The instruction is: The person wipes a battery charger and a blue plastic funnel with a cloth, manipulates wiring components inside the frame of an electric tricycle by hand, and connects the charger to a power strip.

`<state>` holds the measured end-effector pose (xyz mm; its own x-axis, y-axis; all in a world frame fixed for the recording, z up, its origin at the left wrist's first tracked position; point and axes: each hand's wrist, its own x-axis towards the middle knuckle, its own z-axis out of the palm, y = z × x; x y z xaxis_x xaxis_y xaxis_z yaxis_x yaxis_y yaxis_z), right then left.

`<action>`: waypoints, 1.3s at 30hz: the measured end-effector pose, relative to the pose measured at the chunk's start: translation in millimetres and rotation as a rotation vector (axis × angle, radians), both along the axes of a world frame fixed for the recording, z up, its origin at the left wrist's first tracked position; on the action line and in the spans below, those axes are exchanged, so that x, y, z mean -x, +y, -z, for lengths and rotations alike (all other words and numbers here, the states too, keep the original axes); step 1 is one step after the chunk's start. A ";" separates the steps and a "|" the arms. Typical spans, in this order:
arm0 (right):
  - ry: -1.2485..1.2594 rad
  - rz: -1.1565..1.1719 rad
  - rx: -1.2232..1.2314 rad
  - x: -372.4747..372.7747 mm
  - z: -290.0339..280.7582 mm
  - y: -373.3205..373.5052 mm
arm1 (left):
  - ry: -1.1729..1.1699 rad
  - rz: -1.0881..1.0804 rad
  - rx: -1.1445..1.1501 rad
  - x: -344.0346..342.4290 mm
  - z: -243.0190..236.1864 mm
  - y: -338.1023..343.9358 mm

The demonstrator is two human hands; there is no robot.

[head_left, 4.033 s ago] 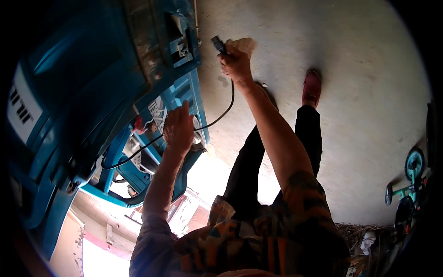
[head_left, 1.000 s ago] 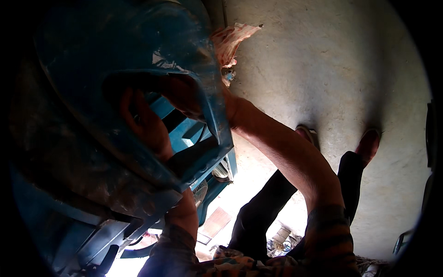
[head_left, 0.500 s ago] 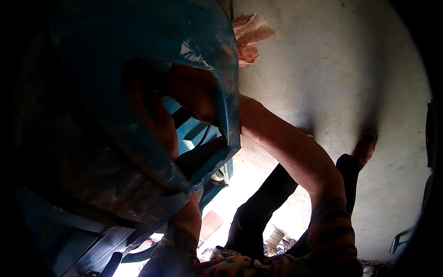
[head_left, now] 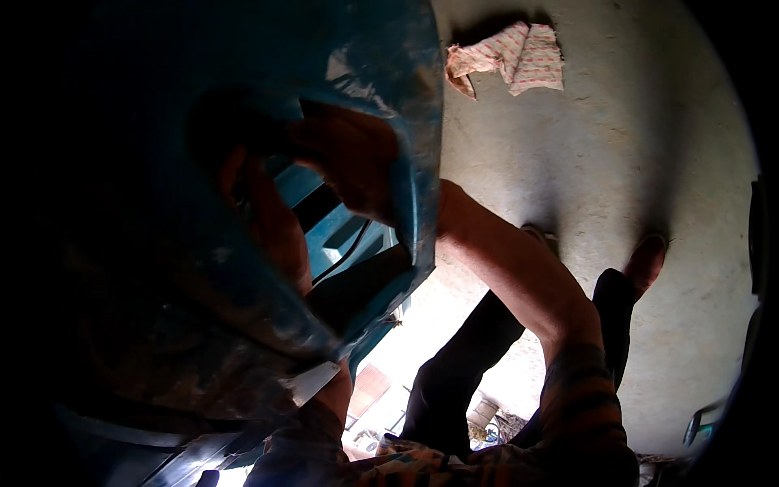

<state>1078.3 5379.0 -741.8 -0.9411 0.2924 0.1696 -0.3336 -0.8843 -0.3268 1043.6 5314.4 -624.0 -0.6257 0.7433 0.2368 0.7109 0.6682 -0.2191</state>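
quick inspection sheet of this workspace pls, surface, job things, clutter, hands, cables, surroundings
surface: bare grey concrete floor, sunlit patch below.
job's things: large blue machine housing, scuffed, dark inside its opening.
clutter: crumpled pink patterned cloth on the floor.
hands: left hand and right hand both reach inside the opening; grip cannot be told in the shadow.
cables: black cable inside the housing.
surroundings: person's dark trousers and reddish shoe.

Bare concrete floor in hard daylight

The grey concrete floor [head_left: 617, 162] is rough and stained, sunlit at the right and glaring white toward the lower middle. A crumpled pink-patterned cloth [head_left: 510, 55] lies on it near the top, casting a dark shadow behind.
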 end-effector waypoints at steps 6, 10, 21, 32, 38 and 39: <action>-0.074 0.386 -0.337 2.3 10.5 -3.7 | -0.031 -0.082 -0.046 -3.1 1.7 0.6; -0.118 0.381 -0.600 -1.3 13.8 -0.3 | 0.079 0.037 -0.008 4.5 0.3 -3.7; -0.125 0.524 -0.766 4.8 4.9 14.9 | 0.091 0.022 -0.058 3.4 2.3 -6.2; -0.278 0.296 -0.643 12.9 31.5 -10.2 | 0.177 0.001 0.022 6.4 7.3 8.7; -0.193 0.273 -0.749 11.2 19.3 -0.1 | 0.201 0.005 0.160 4.7 -5.2 1.4; -0.166 0.210 -0.671 16.1 18.2 -4.8 | 0.191 -0.018 0.137 3.1 -6.5 -1.4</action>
